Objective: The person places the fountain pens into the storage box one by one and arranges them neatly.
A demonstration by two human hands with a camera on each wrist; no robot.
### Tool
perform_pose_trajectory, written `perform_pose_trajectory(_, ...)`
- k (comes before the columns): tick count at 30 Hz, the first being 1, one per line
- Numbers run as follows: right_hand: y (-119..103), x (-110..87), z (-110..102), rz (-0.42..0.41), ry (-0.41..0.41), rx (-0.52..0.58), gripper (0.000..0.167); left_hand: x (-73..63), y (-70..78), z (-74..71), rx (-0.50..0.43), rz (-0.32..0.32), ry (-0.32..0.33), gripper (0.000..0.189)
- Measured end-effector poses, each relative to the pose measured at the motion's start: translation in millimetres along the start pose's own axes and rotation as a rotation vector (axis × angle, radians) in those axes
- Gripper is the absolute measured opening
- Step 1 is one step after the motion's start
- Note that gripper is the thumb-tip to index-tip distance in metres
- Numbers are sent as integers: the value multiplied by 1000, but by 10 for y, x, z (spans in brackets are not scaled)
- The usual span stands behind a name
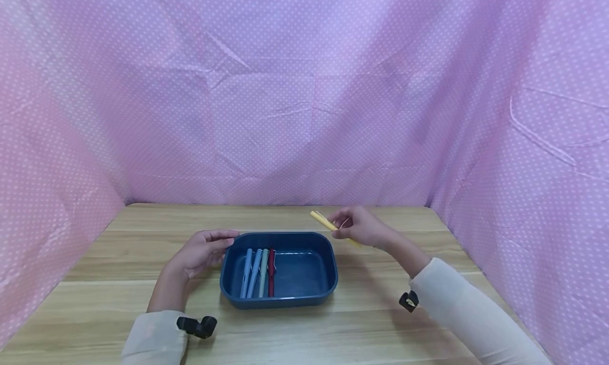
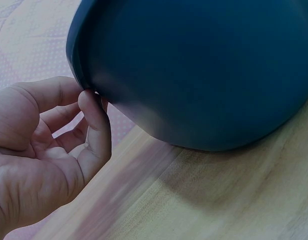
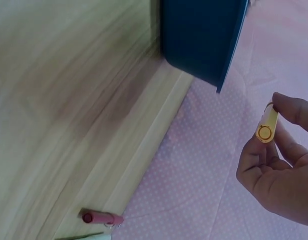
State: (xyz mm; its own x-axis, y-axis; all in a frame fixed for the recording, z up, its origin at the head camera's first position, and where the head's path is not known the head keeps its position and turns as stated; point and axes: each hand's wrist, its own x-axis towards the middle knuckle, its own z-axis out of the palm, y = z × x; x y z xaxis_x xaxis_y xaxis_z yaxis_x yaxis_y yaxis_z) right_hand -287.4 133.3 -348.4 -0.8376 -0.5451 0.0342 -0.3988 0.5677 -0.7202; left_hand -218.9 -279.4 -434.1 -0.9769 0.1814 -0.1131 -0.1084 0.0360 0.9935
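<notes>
A dark blue rectangular box (image 1: pixel 285 303) stands on the table, its long side facing me. My left hand (image 1: pixel 202 252) pinches its rim at the left back corner between thumb and fingers, as the left wrist view shows up close. Inside, side by side at the left end, lie two blue pens (image 1: pixel 246 274), a green pen (image 1: pixel 263 274) and a dark red pen (image 1: pixel 271 274). Just beyond the right back corner my right hand (image 1: pixel 363 227) holds a yellow pen (image 1: pixel 322 220), tilted, above the table. The round end of this yellow pen (image 3: pixel 265 132) faces the right wrist camera.
A pink-red pen (image 3: pixel 101 218) lies on the table near its edge in the right wrist view, with a pale object (image 3: pixel 96 237) partly cut off beside it. Pink dotted cloth (image 1: pixel 285 117) hangs behind and on both sides of the wooden table (image 1: pixel 266 336).
</notes>
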Motion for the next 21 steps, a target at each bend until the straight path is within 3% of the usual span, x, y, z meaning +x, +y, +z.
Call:
perform_pose_trajectory(15,-134,25,251,33,-57,170,26,-11,13,5,1,-9,0,43)
perform_pose_trajectory(21,-174,67,334,49,-73,176,24,5,8,-4,4,-15,8,41)
